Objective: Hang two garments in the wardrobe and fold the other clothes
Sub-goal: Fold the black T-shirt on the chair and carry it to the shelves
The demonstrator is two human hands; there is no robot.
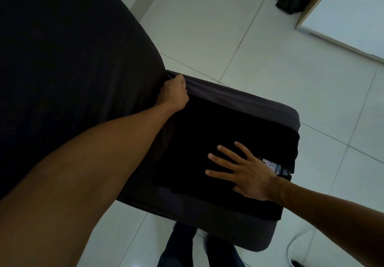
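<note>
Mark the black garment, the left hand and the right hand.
black garment (218, 125), head view, bare middle of the fabric
left hand (173, 93), head view, back of hand
right hand (245, 171), head view, back of hand

head view | worn on the person's head | faces steeply down and forward | close over footstool (270, 108) and tiled floor (228, 27)

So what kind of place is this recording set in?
Most likely a room in a home, perhaps a living room or bedroom. A dark upholstered sofa or bed adjoins a padded ottoman on a pale tiled floor, and both hands handle a black garment there.
</note>
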